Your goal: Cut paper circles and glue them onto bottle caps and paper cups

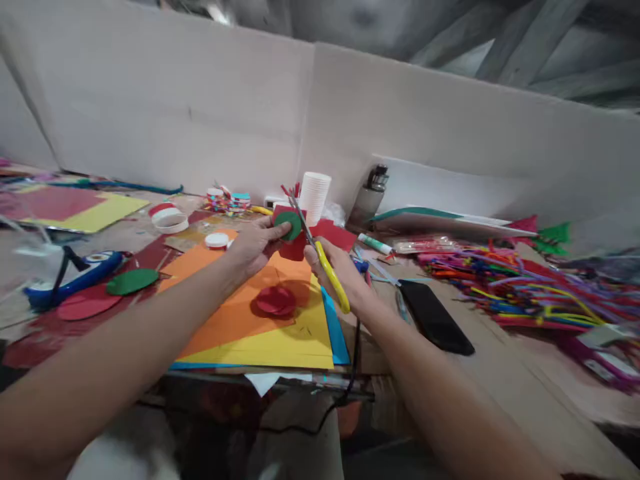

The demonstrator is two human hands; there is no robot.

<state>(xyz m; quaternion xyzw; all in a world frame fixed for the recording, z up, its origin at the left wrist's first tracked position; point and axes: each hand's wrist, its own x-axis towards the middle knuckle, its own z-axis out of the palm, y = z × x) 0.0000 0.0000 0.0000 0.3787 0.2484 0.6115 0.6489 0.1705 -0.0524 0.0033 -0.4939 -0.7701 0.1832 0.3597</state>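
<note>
My left hand (255,247) pinches a green paper circle (287,227) against a piece of red paper (293,251), held up above the table. In my right hand (340,267) are yellow-handled scissors (332,277), their blades at the red paper beside the circle's right edge. More red paper (336,235) extends behind the scissors. Below the hands lie red paper circles (276,301) on orange sheets (220,320), with a yellow sheet (300,340) and blue paper (336,330) underneath.
White cups (315,193) stand behind my hands, near a dark-topped bottle (369,197). On the right are a black phone (435,317), a glue stick (375,244) and colourful pipe cleaners (520,283). A blue glue gun (75,277) and a green oval (132,282) lie left.
</note>
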